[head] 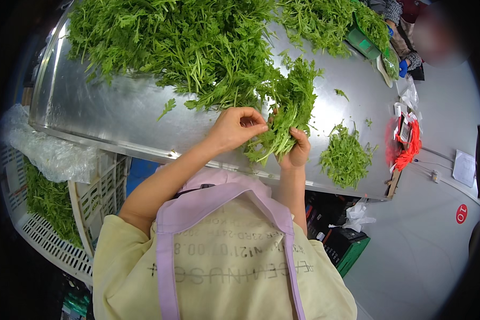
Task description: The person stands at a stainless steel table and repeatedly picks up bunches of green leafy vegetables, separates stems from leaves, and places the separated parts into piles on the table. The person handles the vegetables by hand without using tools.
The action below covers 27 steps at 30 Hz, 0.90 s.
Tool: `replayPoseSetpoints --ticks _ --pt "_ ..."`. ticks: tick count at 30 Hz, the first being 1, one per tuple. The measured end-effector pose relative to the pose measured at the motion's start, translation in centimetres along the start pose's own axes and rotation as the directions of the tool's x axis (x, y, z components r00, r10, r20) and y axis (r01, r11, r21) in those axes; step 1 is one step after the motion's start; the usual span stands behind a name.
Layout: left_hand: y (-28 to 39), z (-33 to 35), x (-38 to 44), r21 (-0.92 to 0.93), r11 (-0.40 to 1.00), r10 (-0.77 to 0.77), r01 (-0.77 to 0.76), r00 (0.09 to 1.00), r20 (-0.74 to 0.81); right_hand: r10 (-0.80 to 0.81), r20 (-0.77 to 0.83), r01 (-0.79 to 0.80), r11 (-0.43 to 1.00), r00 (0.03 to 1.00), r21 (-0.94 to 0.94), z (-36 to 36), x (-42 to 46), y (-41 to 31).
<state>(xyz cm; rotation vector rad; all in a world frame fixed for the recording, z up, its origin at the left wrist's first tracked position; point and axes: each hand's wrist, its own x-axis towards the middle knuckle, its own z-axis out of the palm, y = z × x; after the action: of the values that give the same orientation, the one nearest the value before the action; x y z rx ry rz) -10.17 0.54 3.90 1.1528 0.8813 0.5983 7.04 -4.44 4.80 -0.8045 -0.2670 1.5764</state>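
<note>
My right hand (296, 151) holds a bunch of leafy greens with lobed leaves (294, 106), its thumb across the pale stems and its other fingers mostly hidden behind them. At the bunch's left edge is my left hand (242, 127), with thumb and forefinger tips close together; whether a stem is between them cannot be made out. Beyond both hands a large heap of the same greens (176, 44) covers much of the metal table (116, 108). A small pile of loose greens (346, 156) lies to the right of my right hand.
Left of me stands a white plastic crate (54, 246) with greens and clear plastic film (52, 140). Orange-red ties (411, 144) lie at the table's right end. At upper right are a green scoop-like container (362, 40) and a co-worker's blue-gloved hand (403, 69). Boxes stand below the table.
</note>
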Motion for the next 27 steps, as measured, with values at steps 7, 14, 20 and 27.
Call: replayPoseSetpoints --ticks 7,14,20,27 --pt "0.2 -0.1 0.0 -0.116 0.988 0.089 -0.102 0.990 -0.106 0.021 -0.042 -0.024 0.998 0.999 -0.066 -0.4 -0.1 0.1" --pt "0.2 0.4 0.1 -0.065 0.990 0.114 -0.129 0.973 -0.202 -0.002 0.041 0.011 0.976 0.999 -0.215 0.3 -0.1 0.6" --pt "-0.5 -0.5 0.4 -0.228 0.966 0.051 -0.119 0.957 -0.285 -0.009 -0.062 -0.001 0.986 0.998 -0.167 1.4 0.0 0.7" --pt "0.0 -1.8 0.7 -0.342 0.934 -0.003 -0.102 0.956 -0.292 0.002 -0.045 -0.009 0.989 0.999 -0.148 0.2 -0.2 0.8"
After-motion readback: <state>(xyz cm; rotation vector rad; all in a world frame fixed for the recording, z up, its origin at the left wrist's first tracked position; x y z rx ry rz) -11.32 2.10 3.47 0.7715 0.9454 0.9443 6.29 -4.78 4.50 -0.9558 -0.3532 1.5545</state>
